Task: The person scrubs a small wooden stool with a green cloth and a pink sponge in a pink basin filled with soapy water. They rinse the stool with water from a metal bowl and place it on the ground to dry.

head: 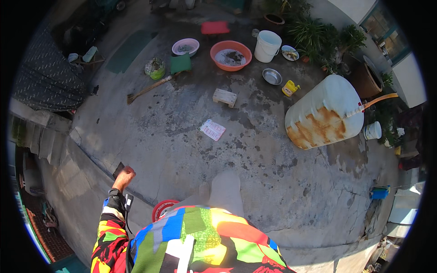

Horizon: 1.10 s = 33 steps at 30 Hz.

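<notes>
My left hand [125, 176] reaches out at the lower left, its fingers curled around or over a dark flat object [118, 170] that is only partly visible. My right hand is out of view. Below my body's left side a red plastic basin [162, 209] shows beside my leg. On the concrete ahead of me lies a printed sheet or packet [212, 129], with a small wooden stool [225, 97] beyond it. Farther off stand an orange basin [230, 67] holding cloudy water and dark matter, a pink basin [185, 46] and a white bucket [268, 47].
A large rust-stained white barrel [321, 116] with an orange hose stands at the right. A broom [146, 90] lies near a green-topped stool [180, 63]. A metal bowl [272, 76] and yellow jug [290, 88] sit near the barrel. A concrete ledge [112, 179] runs along the left.
</notes>
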### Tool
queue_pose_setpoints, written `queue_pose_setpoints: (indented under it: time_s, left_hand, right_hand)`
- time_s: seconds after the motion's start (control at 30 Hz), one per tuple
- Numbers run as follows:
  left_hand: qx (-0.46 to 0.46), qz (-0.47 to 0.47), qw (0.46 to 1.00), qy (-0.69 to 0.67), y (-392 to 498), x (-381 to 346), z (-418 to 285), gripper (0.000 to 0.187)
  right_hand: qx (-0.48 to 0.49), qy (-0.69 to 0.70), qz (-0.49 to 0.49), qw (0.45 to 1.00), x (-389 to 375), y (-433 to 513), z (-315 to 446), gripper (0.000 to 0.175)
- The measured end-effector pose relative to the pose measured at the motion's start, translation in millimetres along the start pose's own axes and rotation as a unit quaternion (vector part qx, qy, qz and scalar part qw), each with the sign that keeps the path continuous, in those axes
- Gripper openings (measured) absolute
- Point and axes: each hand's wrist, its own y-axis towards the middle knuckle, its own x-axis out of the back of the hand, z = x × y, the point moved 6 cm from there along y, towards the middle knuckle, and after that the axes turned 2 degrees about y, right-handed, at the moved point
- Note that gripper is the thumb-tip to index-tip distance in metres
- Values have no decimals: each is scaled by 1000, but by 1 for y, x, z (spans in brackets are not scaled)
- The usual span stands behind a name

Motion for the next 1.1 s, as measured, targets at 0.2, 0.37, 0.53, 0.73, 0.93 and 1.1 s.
queue_pose_setpoints:
  time_s: [0.2,0.37,0.53,0.73,0.93,1.1]
  left_hand:
    - [-109,-32,993,-37,148,38,-194,12]
    - [178,17,982,-63,168,5,-200,14]
    - [300,127,945,-39,140,-20,-196,21]
    - [351,141,923,-66,229,17,-227,30]
    - [242,41,969,-28,507,111,-301,19]
    - [-33,-18,999,-13,703,180,-454,17]
  right_hand:
    - [-27,-13,-4,1000,-44,57,133,13]
    - [6,19,-23,1000,-71,104,334,13]
    - [256,12,48,965,-132,124,611,14]
    - [266,-2,54,962,-212,139,745,11]
    - [51,-68,-35,996,-267,121,687,16]
    - [118,-207,59,969,-307,82,704,17]
